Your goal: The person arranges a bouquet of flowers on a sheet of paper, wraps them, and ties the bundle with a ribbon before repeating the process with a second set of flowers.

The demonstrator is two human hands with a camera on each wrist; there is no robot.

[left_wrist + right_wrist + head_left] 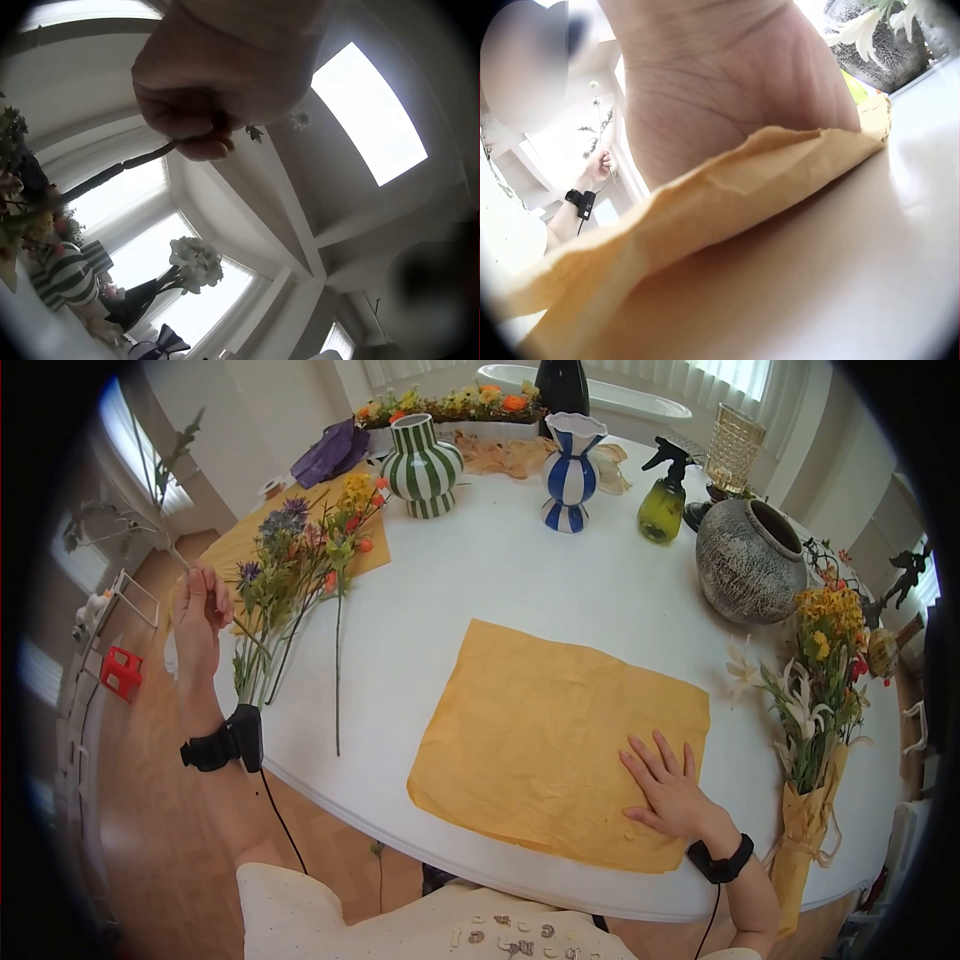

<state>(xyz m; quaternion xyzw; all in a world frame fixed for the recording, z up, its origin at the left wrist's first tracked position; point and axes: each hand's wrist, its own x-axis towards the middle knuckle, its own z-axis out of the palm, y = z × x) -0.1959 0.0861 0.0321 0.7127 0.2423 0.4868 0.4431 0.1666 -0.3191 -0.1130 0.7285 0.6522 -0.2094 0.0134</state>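
My left hand (203, 610) is raised off the table's left side and pinches the stem of a tall artificial flower (161, 488). The thumb and fingers close round its dark stem (97, 180) in the left wrist view. From the right wrist view, small pale blooms (594, 85) show at the top, above leaves. My right hand (672, 797) lies palm down with fingers spread on a yellow sheet of wrapping paper (540, 740). The paper's near edge (727, 210) curls up beside the palm. Close to my left hand lie several loose flower stems (300, 555), with purple, yellow and orange blooms.
On the white table (500, 580) stand a green-striped vase (422, 465), a blue-striped vase (570, 475), a green spray bottle (662, 505) and a grey pot (745, 565). A wrapped bouquet (810, 790) lies at the right edge. A red stool (121, 673) is on the floor.
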